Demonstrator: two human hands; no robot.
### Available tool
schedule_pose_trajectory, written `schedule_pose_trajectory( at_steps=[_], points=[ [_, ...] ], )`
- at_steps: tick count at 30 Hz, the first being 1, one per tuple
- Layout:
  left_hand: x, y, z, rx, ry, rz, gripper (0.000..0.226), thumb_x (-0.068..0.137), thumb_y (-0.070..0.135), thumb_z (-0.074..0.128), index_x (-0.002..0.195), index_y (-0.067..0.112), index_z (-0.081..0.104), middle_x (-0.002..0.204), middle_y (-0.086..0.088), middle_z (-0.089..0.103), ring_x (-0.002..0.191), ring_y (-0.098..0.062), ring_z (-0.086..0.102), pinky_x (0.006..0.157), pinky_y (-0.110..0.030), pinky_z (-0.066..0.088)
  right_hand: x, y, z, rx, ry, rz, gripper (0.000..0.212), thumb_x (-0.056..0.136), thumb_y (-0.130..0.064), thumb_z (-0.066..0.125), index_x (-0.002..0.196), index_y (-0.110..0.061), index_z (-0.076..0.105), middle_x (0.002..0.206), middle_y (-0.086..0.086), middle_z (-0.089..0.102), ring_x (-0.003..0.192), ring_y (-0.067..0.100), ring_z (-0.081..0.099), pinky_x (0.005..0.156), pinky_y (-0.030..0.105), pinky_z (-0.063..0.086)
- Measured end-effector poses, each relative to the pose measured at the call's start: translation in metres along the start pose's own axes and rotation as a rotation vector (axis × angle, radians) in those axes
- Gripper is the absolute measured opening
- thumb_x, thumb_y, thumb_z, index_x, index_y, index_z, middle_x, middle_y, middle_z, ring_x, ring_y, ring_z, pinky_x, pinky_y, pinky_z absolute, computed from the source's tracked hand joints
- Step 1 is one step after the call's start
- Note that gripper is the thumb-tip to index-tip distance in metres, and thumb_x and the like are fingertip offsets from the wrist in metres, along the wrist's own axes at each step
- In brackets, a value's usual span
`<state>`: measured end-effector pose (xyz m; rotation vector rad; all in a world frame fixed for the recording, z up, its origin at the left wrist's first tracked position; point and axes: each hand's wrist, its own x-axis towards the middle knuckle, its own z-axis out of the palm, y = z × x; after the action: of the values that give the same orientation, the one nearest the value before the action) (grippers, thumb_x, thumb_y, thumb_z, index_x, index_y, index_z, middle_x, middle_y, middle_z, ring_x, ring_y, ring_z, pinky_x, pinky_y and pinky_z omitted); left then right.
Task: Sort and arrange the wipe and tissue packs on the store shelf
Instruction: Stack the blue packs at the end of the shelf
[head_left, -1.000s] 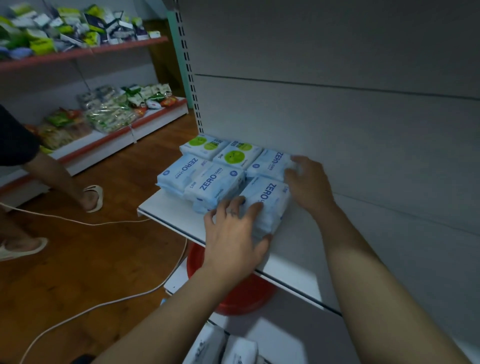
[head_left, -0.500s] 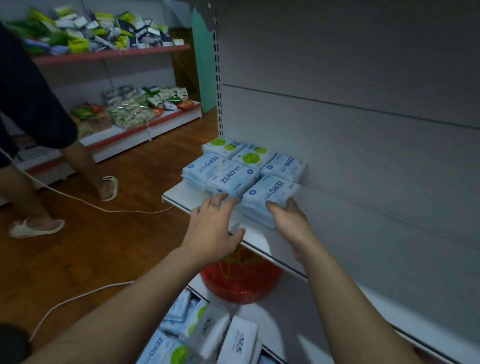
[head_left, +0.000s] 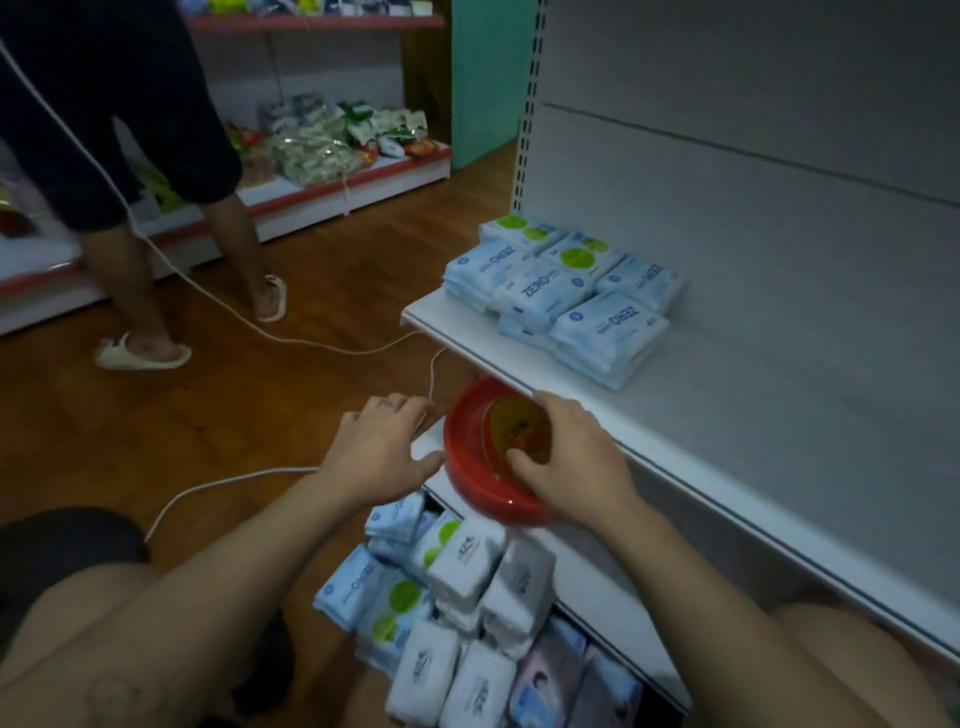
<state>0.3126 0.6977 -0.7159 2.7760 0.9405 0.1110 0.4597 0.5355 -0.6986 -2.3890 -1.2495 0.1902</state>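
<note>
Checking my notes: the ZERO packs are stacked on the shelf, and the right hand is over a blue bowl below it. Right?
No: the head view shows a red bowl, not blue. The ZERO packs are stacked on the shelf, and the right hand is over that bowl below it.

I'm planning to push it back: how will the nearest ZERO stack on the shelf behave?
The nearest ZERO stack looks like soft film packs, so probably squashy and light. Its layers sit offset, so the top may shear off. The shelf looks smooth; it likely slides, not tips.
</note>
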Motion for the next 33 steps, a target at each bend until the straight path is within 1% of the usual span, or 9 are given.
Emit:
schedule_pose_trajectory(
  at_steps=[5, 9, 16, 22, 25, 27, 29, 31, 33],
  points=[
    [-0.031, -0.054, 0.047, 0.029, -0.207, -0.207, 0.066, 0.084, 0.059, 0.056, 0.14, 0.028, 0.036, 0.144, -0.002, 0.041, 0.134, -0.026, 0.035, 0.103, -0.047, 0.033, -0.01, -0.021, 0.065, -0.229, -0.296, -0.088, 0.068, 0.084, -0.049, 0.059, 0.141, -0.02, 0.035, 0.135, 0.005, 0.045, 0.121, 0.027, 0.044, 0.097, 0.039, 0.04],
    [-0.033, -0.06, 0.082, 0.021, -0.301, -0.183, 0.065, 0.083, 0.055, 0.057, 0.138, 0.027, 0.038, 0.142, -0.003, 0.043, 0.132, -0.026, 0.037, 0.102, -0.046, 0.032, -0.012, -0.023, 0.106, -0.316, -0.501, -0.083, 0.062, 0.087, -0.044, 0.057, 0.139, -0.017, 0.036, 0.134, 0.008, 0.044, 0.122, 0.03, 0.043, 0.095, 0.039, 0.037],
    [-0.033, -0.11, 0.147, -0.044, -0.485, -0.372, 0.066, 0.086, 0.049, 0.057, 0.14, 0.022, 0.032, 0.144, -0.008, 0.038, 0.135, -0.031, 0.032, 0.105, -0.046, 0.031, 0.018, -0.032, 0.156, -0.412, -0.635, -0.076, 0.061, 0.086, -0.046, 0.056, 0.137, -0.018, 0.038, 0.133, 0.011, 0.046, 0.121, 0.031, 0.046, 0.098, 0.041, 0.037],
    [0.023, -0.134, 0.197, -0.177, -0.473, -0.369, 0.059, 0.071, 0.049, 0.051, 0.123, 0.023, 0.043, 0.126, -0.007, 0.054, 0.116, -0.032, 0.049, 0.098, -0.044, 0.041, 0.059, -0.054, 0.216, -0.44, -0.77, 0.027, 0.057, 0.086, -0.043, 0.059, 0.132, -0.016, 0.042, 0.132, 0.013, 0.046, 0.121, 0.031, 0.049, 0.098, 0.039, 0.036],
    [0.044, -0.143, 0.223, -0.225, -0.452, -0.401, 0.066, 0.075, 0.043, 0.06, 0.134, 0.019, 0.043, 0.131, -0.011, 0.052, 0.12, -0.034, 0.05, 0.099, -0.04, 0.043, 0.07, -0.058, 0.253, -0.501, -0.865, 0.061, 0.053, 0.087, -0.039, 0.06, 0.131, -0.015, 0.045, 0.132, 0.011, 0.048, 0.122, 0.028, 0.051, 0.096, 0.037, 0.04],
    [0.056, -0.15, 0.248, -0.246, -0.461, -0.407, 0.077, 0.073, 0.046, 0.059, 0.144, 0.024, 0.036, 0.139, -0.014, 0.045, 0.127, -0.034, 0.045, 0.104, -0.039, 0.039, 0.076, -0.054, 0.28, -0.535, -0.947, 0.122, 0.051, 0.087, -0.037, 0.061, 0.132, -0.016, 0.047, 0.134, 0.01, 0.048, 0.124, 0.027, 0.049, 0.097, 0.037, 0.042],
    [0.064, -0.15, 0.271, -0.267, -0.477, -0.401, 0.082, 0.078, 0.044, 0.06, 0.15, 0.032, 0.024, 0.146, -0.019, 0.035, 0.136, -0.037, 0.031, 0.11, -0.041, 0.031, 0.082, -0.048, 0.299, -0.589, -1.004, 0.191, 0.061, 0.088, -0.037, 0.061, 0.139, -0.012, 0.04, 0.141, 0.014, 0.043, 0.131, 0.03, 0.041, 0.102, 0.045, 0.041],
    [0.073, -0.15, 0.295, -0.293, -0.496, -0.378, 0.083, 0.082, 0.042, 0.061, 0.152, 0.036, 0.017, 0.153, -0.023, 0.022, 0.141, -0.04, 0.02, 0.115, -0.045, 0.025, 0.089, -0.038, 0.322, -0.679, -1.053, 0.272, 0.078, 0.09, -0.037, 0.059, 0.149, -0.006, 0.021, 0.152, 0.025, 0.024, 0.139, 0.039, 0.026, 0.105, 0.055, 0.035],
    [0.078, -0.151, 0.316, -0.299, -0.506, -0.362, 0.081, 0.087, 0.042, 0.06, 0.152, 0.039, 0.013, 0.158, -0.023, 0.005, 0.144, -0.043, 0.012, 0.115, -0.05, 0.024, 0.095, -0.029, 0.339, -0.734, -1.093, 0.301, 0.087, 0.093, -0.039, 0.055, 0.152, -0.005, 0.001, 0.153, 0.036, 0.003, 0.142, 0.048, 0.012, 0.106, 0.06, 0.031]
  ],
)
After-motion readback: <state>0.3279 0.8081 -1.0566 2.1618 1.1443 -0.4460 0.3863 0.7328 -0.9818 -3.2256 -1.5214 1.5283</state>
